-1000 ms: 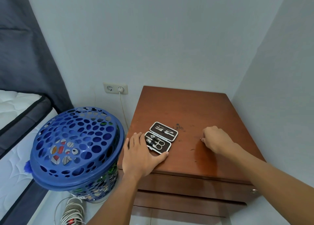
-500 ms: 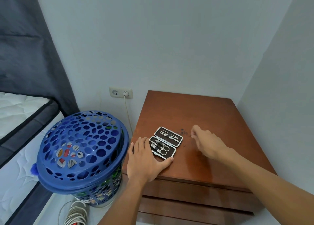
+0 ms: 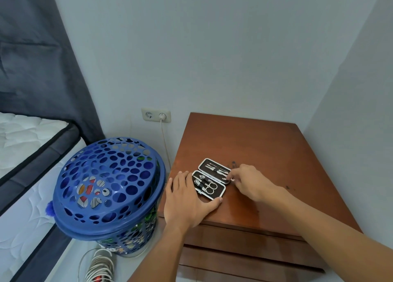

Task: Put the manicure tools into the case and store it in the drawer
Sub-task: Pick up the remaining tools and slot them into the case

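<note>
Two hands are at the open case (image 3: 211, 180) on the nightstand (image 3: 255, 149). The left hand (image 3: 187, 198) is laid flat, nothing grasped, pinning the case's near-left edge. The right hand (image 3: 249, 182) is pinched on a small metal tool (image 3: 227, 178), apparently a slim pick, at the far half's right end. The tool should be slid flat under the strap just left of the pinch, with the case kept pinned. The drawer (image 3: 244, 245) is shut. No readable writing or brand is seen.
</note>
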